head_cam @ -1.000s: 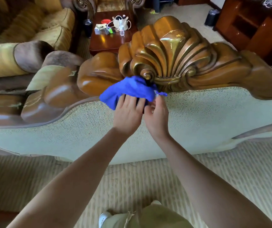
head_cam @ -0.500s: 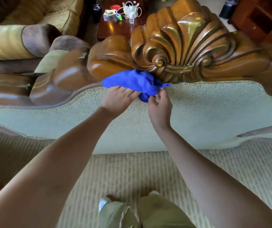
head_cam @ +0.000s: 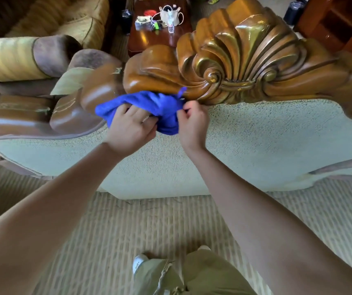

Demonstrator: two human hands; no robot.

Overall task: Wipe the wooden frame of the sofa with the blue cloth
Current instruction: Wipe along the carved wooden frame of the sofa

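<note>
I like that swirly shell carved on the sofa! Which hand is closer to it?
Right. The right hand pinches the cloth just below the shell, near its swirl. The left hand grips the cloth further left, under the smooth part of the frame.

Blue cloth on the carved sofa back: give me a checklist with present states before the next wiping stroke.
1. Blue cloth touches the glossy carved wooden frame: ok.
2. Left hand holds the cloth: ok, fingers tucked into its folds.
3. Right hand pinches the cloth's edge: ok.
4. Cloth spread flat for wiping: not ok, bunched.
5. Shell carving already clean: cannot tell.
6. Cloth clear of the pale textured upholstery panel: not ok, it hangs over the panel's top edge.
</note>
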